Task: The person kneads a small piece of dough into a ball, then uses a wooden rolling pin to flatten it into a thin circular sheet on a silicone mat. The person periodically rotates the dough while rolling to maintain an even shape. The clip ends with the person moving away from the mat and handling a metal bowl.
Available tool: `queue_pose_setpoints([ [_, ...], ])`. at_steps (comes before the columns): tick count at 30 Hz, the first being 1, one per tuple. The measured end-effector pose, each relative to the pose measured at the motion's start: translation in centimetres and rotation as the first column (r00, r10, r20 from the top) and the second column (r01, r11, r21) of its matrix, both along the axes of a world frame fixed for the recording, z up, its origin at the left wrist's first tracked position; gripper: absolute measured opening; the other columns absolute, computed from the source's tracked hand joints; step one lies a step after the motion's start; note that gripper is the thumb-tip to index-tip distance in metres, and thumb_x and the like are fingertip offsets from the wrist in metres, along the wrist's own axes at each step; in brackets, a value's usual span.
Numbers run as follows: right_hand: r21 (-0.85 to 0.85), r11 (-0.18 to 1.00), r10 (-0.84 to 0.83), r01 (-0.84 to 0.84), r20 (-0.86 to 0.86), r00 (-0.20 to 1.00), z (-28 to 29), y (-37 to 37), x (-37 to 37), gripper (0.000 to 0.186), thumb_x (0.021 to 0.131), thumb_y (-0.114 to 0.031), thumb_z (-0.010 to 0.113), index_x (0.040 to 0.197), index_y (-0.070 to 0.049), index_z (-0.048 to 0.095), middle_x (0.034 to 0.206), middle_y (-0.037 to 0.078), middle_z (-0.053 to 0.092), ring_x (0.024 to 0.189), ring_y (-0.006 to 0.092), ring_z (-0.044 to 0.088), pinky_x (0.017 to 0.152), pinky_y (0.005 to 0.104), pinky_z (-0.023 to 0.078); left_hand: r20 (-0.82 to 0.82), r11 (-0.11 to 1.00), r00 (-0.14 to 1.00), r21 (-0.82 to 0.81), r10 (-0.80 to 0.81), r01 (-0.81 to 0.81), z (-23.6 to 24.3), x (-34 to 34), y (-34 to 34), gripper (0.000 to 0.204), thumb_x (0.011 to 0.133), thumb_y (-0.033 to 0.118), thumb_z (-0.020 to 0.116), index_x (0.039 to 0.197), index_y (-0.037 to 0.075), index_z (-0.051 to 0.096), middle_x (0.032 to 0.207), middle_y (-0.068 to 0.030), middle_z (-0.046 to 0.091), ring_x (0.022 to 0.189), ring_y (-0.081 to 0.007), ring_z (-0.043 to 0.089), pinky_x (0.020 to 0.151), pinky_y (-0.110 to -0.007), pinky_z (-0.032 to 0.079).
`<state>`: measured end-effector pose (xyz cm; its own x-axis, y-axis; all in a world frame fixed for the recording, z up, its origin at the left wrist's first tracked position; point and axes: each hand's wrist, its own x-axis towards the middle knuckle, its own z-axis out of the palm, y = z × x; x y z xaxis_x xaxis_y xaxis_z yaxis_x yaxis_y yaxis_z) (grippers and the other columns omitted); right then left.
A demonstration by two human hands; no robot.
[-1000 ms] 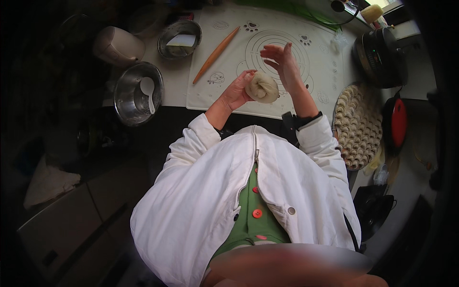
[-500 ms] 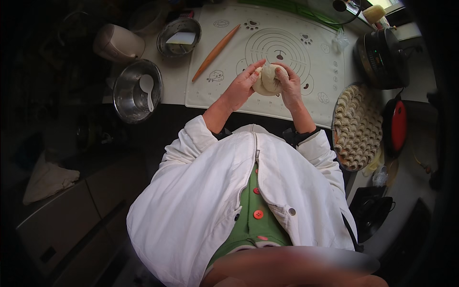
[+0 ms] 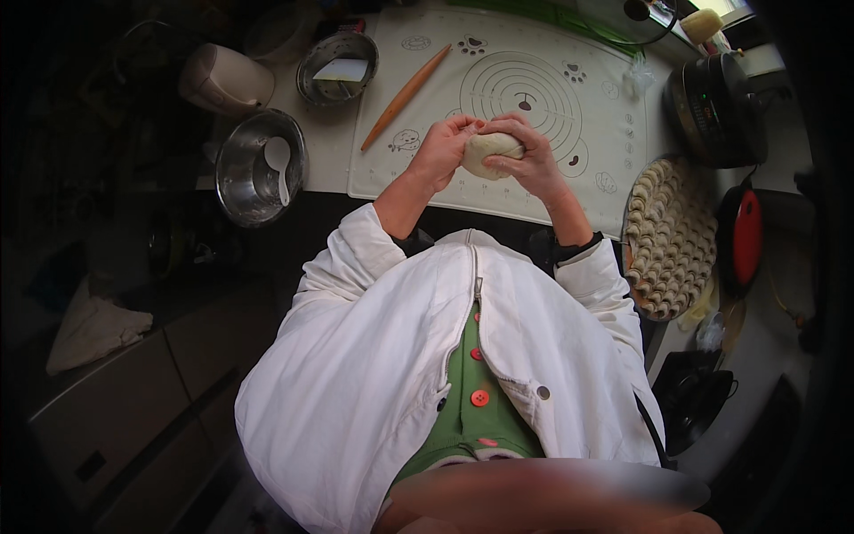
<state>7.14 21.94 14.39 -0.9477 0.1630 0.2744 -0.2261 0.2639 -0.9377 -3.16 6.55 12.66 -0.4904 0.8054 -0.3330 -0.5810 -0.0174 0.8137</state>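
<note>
A pale ball of dough (image 3: 485, 158) is held up between both hands over a white printed silicone mat (image 3: 598, 135). My left hand (image 3: 442, 149) grips its left side, fingers bent at the top edge. My right hand (image 3: 530, 162) is wrapped over and around its right side. A wooden rolling pin (image 3: 404, 100) lies diagonally on the mat, left of my hands.
Left are a steel bowl (image 3: 238, 187) with a white spoon, a smaller bowl (image 3: 311, 69) with a white scraper, and a pale appliance (image 3: 222, 80). Right are a black cooker (image 3: 712, 116), a round tray of dumplings (image 3: 667, 231) and a red-and-black pan (image 3: 743, 236).
My right hand, open and apart from the dough earlier, has come onto it and now wraps round it. The dough has been turned, its folded side no longer facing up.
</note>
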Motion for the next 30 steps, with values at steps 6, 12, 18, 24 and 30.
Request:
queue_pose_setpoints([
  [6, 0.002, 0.980, -0.201, 0.201, 0.045, 0.979, -0.7, -1.2, -0.9, 0.030, 0.085, -0.019, 0.072, 0.110, -0.004, 0.065, 0.102, 0.008, 0.064, 0.094, 0.0191, 0.061, 0.087, 0.0300, 0.049, 0.319, 0.977, 0.943, 0.210, -0.090, 0.022, 1.8, 0.2, -0.5, 0.044, 0.097, 0.032, 0.060, 0.128, 0.002, 0.051, 0.117, -0.0077, 0.060, 0.109, -0.0141, 0.058, 0.092, -0.029, 0.047],
  [12, -0.173, 0.965, -0.155, 0.200, 0.242, 0.958, -0.6, -1.3, -0.9, 0.034, 0.093, -0.029, 0.064, 0.114, -0.002, 0.062, 0.105, 0.009, 0.065, 0.094, 0.0179, 0.061, 0.086, 0.0294, 0.049, -0.120, 0.984, 0.987, 0.129, -0.106, 0.122, 1.5, 0.5, 0.0, 0.086, 0.086, 0.023, 0.074, 0.147, -0.005, 0.021, 0.131, -0.0116, 0.051, 0.120, -0.0169, 0.052, 0.101, -0.031, 0.043],
  [18, -0.483, 0.825, -0.083, 0.293, 0.410, 0.908, -0.4, -0.7, -0.2, 0.040, 0.095, -0.035, 0.062, 0.116, 0.000, 0.061, 0.103, 0.007, 0.066, 0.093, 0.0134, 0.061, 0.086, 0.0274, 0.049, -0.104, 0.993, 0.991, 0.073, -0.084, 0.092, 0.2, -0.1, 0.5, 0.104, 0.085, 0.008, 0.072, 0.151, -0.005, -0.007, 0.130, -0.0163, 0.051, 0.121, -0.0202, 0.053, 0.101, -0.031, 0.044],
  [24, -0.359, 0.845, -0.211, 0.396, 0.455, 0.865, -3.2, 0.1, 0.3, 0.041, 0.093, -0.035, 0.066, 0.113, 0.000, 0.063, 0.098, 0.007, 0.067, 0.086, 0.0120, 0.062, 0.078, 0.0260, 0.050, -0.088, 0.998, 0.994, -0.035, -0.057, 0.054, -0.5, 0.3, 2.5, 0.102, 0.085, 0.011, 0.073, 0.150, -0.005, -0.003, 0.133, -0.0164, 0.051, 0.123, -0.0210, 0.051, 0.101, -0.031, 0.044],
  [30, -0.463, 0.776, -0.202, 0.428, 0.460, 0.865, -4.6, 1.6, 0.4, 0.040, 0.095, -0.035, 0.063, 0.117, -0.001, 0.061, 0.099, 0.005, 0.065, 0.085, 0.0098, 0.060, 0.074, 0.0249, 0.049, 0.158, 0.988, 0.976, -0.030, -0.148, 0.154, -1.3, 1.3, 3.0, 0.065, 0.084, 0.020, 0.077, 0.136, 0.002, 0.043, 0.124, -0.0074, 0.057, 0.116, -0.0191, 0.056, 0.097, -0.036, 0.047],
])
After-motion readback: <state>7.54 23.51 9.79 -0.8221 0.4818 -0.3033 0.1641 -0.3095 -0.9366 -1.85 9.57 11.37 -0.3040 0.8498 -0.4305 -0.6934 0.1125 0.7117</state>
